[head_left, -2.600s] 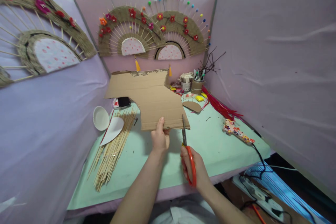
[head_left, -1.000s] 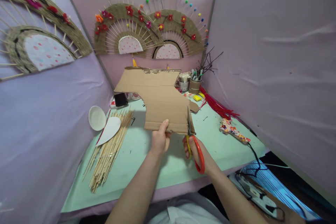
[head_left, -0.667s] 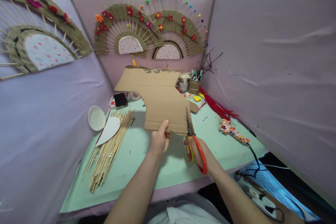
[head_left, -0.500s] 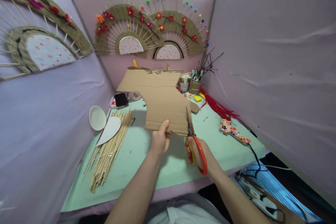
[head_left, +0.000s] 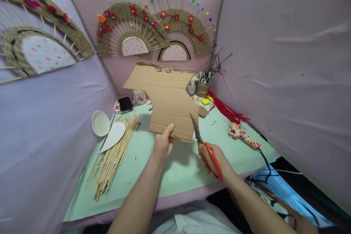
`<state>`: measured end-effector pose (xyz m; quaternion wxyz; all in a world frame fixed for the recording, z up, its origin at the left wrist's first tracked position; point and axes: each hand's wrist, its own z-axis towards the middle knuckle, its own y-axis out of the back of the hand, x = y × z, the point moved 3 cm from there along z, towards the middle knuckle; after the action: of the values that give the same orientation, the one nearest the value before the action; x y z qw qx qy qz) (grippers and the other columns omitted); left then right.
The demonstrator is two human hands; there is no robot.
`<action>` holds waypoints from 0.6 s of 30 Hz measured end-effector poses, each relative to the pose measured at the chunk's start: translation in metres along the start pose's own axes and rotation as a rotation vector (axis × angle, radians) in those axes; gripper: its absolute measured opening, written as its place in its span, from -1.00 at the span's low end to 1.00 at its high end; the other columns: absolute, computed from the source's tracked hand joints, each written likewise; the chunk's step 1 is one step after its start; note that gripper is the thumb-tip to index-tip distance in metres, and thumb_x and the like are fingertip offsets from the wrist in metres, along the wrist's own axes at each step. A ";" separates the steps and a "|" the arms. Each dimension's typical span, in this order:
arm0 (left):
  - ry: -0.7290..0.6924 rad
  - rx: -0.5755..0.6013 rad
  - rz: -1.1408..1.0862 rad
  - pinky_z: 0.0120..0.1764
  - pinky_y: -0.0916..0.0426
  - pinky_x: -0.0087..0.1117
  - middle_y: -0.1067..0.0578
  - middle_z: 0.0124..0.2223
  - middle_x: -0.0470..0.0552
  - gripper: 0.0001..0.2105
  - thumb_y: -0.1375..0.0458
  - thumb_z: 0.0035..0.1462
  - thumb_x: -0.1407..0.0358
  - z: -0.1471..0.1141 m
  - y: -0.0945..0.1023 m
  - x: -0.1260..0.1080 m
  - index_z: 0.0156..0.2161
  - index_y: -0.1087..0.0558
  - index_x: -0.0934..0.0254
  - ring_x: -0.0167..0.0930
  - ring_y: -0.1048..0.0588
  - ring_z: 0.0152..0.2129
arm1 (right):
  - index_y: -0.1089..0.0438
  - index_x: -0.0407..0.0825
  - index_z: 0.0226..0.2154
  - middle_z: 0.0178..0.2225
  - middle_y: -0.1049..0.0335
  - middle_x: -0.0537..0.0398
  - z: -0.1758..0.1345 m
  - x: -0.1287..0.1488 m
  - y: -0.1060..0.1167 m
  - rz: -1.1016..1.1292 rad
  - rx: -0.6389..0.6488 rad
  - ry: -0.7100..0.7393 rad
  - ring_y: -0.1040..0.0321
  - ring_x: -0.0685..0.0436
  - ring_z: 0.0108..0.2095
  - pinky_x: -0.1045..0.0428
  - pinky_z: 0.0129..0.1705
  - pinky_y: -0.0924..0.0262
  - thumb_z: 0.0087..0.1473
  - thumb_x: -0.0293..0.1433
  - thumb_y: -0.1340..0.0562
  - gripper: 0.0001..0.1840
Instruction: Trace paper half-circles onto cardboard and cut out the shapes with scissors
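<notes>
A brown piece of cardboard (head_left: 171,102) is held up over the table, with curved cutouts in its sides and a torn, dark-marked top edge. My left hand (head_left: 163,142) pinches its lower edge, thumb on the near face. In my right hand (head_left: 212,161) is a pair of scissors (head_left: 211,155) with red and yellow handles. The scissor blades point up and to the left, over the cardboard's lower right edge. Whether the cardboard lies between the blades I cannot tell.
Bamboo sticks (head_left: 115,161) lie on the left under a white paper half-disc (head_left: 113,137), beside a white bowl (head_left: 100,123). A flowered glue gun (head_left: 244,136) and red strips (head_left: 225,108) lie right. Pens stand in a pot (head_left: 203,89). Decorated fans (head_left: 134,25) hang behind.
The scissors have shifted slightly right and tilted left. The cardboard has turned a little, its lower edge moving left and its top rising with my left hand still gripping it.
</notes>
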<state>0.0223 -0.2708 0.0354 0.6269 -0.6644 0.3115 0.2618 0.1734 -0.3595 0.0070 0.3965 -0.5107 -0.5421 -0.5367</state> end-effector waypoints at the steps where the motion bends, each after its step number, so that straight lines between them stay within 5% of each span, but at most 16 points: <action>1: 0.013 0.002 0.013 -0.31 -0.43 -0.44 -0.56 -0.23 -0.01 -0.50 -0.35 -0.23 0.39 -0.001 0.000 0.000 -0.07 -0.44 0.22 -0.42 -0.52 -0.36 | -0.18 -0.01 -0.51 -0.76 -0.06 0.32 0.001 -0.001 0.000 0.008 0.015 0.031 0.00 0.07 -0.80 0.13 -0.76 0.06 0.02 0.13 -0.01 -0.47; 7: 0.037 0.067 0.066 -0.26 -0.45 -0.37 -0.56 -0.16 0.03 -0.44 -0.36 -0.20 0.34 -0.009 0.003 0.003 0.00 -0.39 0.20 -0.36 -0.53 -0.28 | -0.23 -0.02 -0.52 -0.54 -0.28 0.13 0.007 0.006 0.005 0.063 0.101 0.114 -0.16 0.01 -0.57 0.07 -0.49 -0.14 -0.04 0.21 -0.03 -0.38; 14: -0.043 0.046 0.181 -0.05 -0.39 -0.25 -0.55 -0.10 0.06 -0.44 -0.37 -0.20 0.30 -0.004 0.014 -0.004 0.00 -0.42 0.20 -0.27 -0.47 -0.08 | -0.33 -0.06 -0.40 -0.43 -0.34 0.03 0.007 0.013 -0.009 0.510 0.261 -0.186 -0.21 0.00 -0.51 0.08 -0.47 -0.12 -0.09 0.28 -0.02 -0.28; 18: -0.098 -0.026 0.264 0.04 -0.33 -0.25 -0.55 -0.10 0.06 -0.51 -0.39 -0.21 0.32 -0.004 0.021 -0.007 -0.08 -0.48 0.18 -0.24 -0.41 0.01 | -0.39 -0.05 -0.29 -0.31 -0.42 -0.06 0.011 0.011 -0.010 0.354 0.186 -0.039 -0.30 -0.12 -0.35 0.04 -0.40 -0.15 -0.05 0.23 -0.05 -0.30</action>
<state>0.0020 -0.2744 0.0274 0.5929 -0.6120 0.3619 0.3781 0.1627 -0.3466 0.0152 0.5196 -0.5696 -0.4985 -0.3963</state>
